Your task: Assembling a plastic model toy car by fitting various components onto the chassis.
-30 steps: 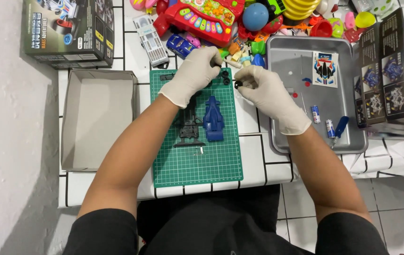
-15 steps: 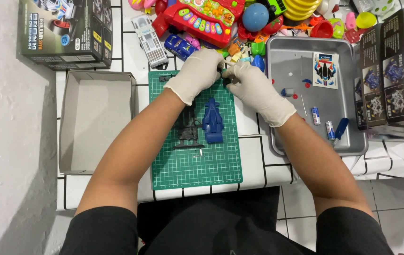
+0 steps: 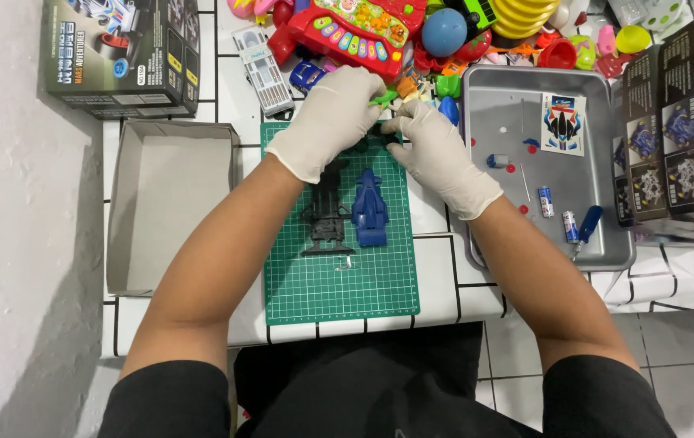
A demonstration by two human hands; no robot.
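Observation:
Both hands wear white gloves and meet at the far edge of a green cutting mat (image 3: 339, 284). My left hand (image 3: 331, 118) and my right hand (image 3: 432, 146) pinch a small dark part between their fingertips; the part itself is mostly hidden. On the mat just below the hands lie a black toy car chassis (image 3: 327, 215) and a blue toy car body shell (image 3: 370, 211), side by side. A tiny metal piece (image 3: 345, 263) rests below the chassis.
A metal tray (image 3: 598, 243) at the right holds a sticker sheet, two batteries, a blue-handled screwdriver and small red and blue bits. An open grey box (image 3: 169, 203) lies left. Printed kit boxes stand far left and far right. Colourful toys crowd the far edge.
My right hand has moved left from the tray's edge to meet my left hand at the top of the mat. Chassis and body shell lie as before.

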